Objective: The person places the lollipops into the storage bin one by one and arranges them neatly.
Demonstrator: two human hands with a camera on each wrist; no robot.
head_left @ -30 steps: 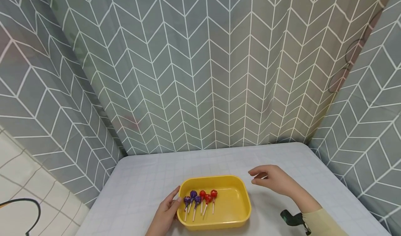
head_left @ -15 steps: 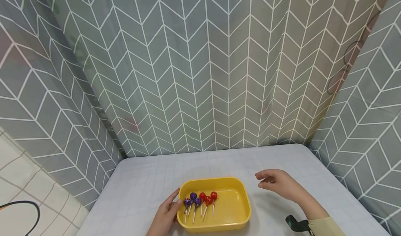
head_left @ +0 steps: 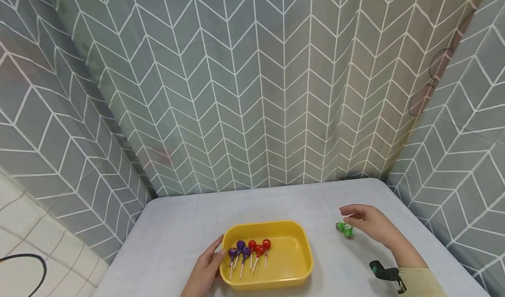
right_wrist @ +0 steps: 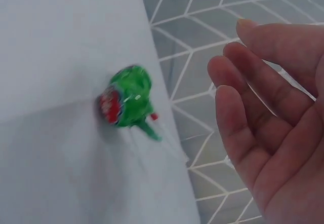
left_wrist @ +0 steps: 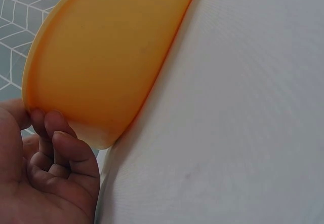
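My left hand [head_left: 205, 266] holds the left end of a yellow tray [head_left: 307, 268], its thumb at the rim. In the left wrist view, curled fingers [left_wrist: 71, 150] touch the tray's end wall. Inside the tray, purple lollipops [head_left: 240, 245] lie at the left, beside red lollipops [head_left: 259, 249], sticks toward me. My right hand [head_left: 368, 221] is over the table right of the tray, fingers relaxed and holding nothing. Green-wrapped lollipops [head_left: 348, 233] lie just below its fingertips. The right wrist view shows a blurred green lollipop [right_wrist: 132, 96] on the cloth, apart from the hand.
A white cloth covers the table [head_left: 177, 235]. Grey curtains [head_left: 272, 91] with white zigzag lines stand behind and at both sides. A black strap-like device [head_left: 384, 271] hangs at the right wrist. A dark cable [head_left: 41, 262] curves at the lower left.
My right hand has moved right, away from the tray, and green lollipops have come into view beneath its fingers. The left hand stays at the tray, which still holds the purple and red lollipops.
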